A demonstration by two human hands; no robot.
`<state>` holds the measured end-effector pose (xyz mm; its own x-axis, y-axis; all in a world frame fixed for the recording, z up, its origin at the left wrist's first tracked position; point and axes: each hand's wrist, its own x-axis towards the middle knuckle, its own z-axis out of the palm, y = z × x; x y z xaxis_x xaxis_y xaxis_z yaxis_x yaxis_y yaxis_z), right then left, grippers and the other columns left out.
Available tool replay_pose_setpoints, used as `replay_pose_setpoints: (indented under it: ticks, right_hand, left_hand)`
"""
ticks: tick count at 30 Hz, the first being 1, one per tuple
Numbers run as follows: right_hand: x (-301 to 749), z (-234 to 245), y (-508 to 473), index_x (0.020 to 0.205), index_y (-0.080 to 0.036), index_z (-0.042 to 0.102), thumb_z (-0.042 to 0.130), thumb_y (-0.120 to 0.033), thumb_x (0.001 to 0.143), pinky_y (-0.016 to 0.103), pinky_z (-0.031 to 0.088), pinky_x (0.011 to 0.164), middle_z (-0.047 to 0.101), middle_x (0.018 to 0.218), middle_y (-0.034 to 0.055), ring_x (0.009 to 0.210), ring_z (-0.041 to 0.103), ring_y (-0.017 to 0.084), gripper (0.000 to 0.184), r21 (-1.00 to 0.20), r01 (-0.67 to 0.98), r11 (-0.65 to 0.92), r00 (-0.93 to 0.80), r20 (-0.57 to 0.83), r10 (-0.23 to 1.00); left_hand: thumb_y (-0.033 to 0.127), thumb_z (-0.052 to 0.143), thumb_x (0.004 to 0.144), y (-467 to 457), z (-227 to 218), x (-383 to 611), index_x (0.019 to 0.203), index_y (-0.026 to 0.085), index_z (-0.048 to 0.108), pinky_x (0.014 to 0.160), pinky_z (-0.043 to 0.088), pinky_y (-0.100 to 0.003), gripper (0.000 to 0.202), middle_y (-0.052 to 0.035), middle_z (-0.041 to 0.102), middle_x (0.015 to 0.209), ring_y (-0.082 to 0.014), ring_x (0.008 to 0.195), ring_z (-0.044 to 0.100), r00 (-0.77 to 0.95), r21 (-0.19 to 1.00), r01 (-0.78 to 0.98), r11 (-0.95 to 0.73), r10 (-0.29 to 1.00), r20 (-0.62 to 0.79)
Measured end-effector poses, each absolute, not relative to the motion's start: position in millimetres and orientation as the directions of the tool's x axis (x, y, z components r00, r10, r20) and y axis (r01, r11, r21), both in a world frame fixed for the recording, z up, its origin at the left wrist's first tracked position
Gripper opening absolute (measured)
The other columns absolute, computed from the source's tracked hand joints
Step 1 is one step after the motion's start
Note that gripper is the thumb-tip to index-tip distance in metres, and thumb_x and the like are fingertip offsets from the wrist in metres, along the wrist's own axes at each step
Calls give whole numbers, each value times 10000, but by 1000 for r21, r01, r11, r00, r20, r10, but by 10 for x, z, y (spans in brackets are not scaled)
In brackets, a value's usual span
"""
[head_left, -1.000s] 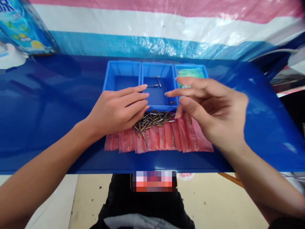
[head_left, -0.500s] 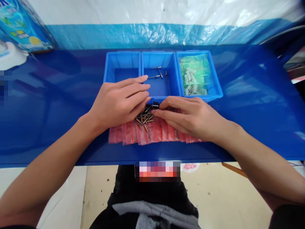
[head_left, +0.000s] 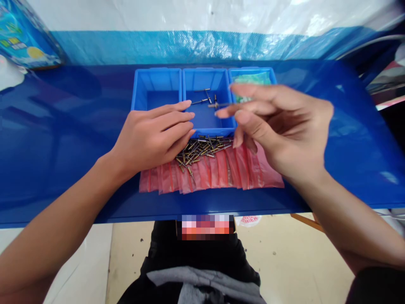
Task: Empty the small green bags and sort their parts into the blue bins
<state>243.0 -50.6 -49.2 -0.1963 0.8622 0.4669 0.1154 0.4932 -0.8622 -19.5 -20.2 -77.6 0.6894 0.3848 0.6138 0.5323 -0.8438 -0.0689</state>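
Observation:
My left hand (head_left: pixel 152 133) lies flat with nothing in it, fingertips resting over the wall between the left blue plastic bin (head_left: pixel 156 80) and the middle bin (head_left: pixel 205 78). Just below it, a heap of metal rivets (head_left: pixel 202 150) sits on a fanned row of pink-red plastic bags (head_left: pixel 211 171). My right hand (head_left: pixel 278 126) hangs raised above the middle bin, with a rivet (head_left: pixel 220 105) between its fingers, slightly blurred. Several loose rivets (head_left: pixel 205 98) lie in the middle bin. The right hand hides most of the green bags (head_left: pixel 251 78) in the right bin.
The bins and bags stand on a glossy blue table (head_left: pixel 63 135), whose front edge runs below the bags. A striped plastic sheet (head_left: pixel 190 46) hangs behind it. A printed carton (head_left: pixel 22 38) stands at the far left, and my dark clothing shows below.
My right hand has risen from the rivet heap to above the middle bin, with a rivet in its fingers. It no longer covers the bags. My left hand has hardly moved.

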Motion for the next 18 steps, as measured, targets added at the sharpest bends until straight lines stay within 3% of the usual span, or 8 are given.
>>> replay_pose_setpoints:
  ticks: [3,5,8,12,18]
  right_hand:
    - [2464,-512,-487,1286,-248,800,746,-133,985,342,651,680,836,1112,55,968,805,222,326,-764,194,616,-270,562,782]
    - [2491,-553,-476,1215,-221,805,719,-155,1017,340,654,760,830,1080,57,899,788,186,226,-551,336,764,-482,596,642]
    - [2499,-672,-452,1239,-175,776,648,-206,1076,324,662,795,803,1189,102,996,796,202,210,-230,360,904,-771,473,427]
    - [2477,-827,-415,1258,-149,769,597,-153,1086,310,654,790,783,1138,101,931,781,188,243,-184,337,923,-817,429,384]
    - [2505,-833,-392,1180,-133,758,583,-106,1071,274,615,721,766,1093,90,888,750,167,208,-74,345,936,-832,438,341]
  left_hand:
    - [222,618,1053,-201,-785,-196,1105,252,750,889,755,-411,145,-17,813,1237,-284,1245,773,688,-50,536,-843,402,605]
    - [229,611,1057,-199,-791,-193,1098,252,755,890,751,-405,152,-14,813,1239,-281,1252,770,684,-33,534,-845,409,604]
    - [258,572,1072,-198,-792,-186,1078,249,770,898,738,-387,198,-4,818,1219,-271,1259,768,678,-22,566,-824,450,581]
    - [291,541,1077,-199,-787,-183,1063,246,793,903,725,-363,257,-4,817,1223,-261,1257,769,679,-36,614,-789,504,534]
    - [272,553,1072,-196,-803,-190,1082,234,776,914,721,-370,227,-12,813,1235,-264,1266,764,679,-27,580,-814,465,568]
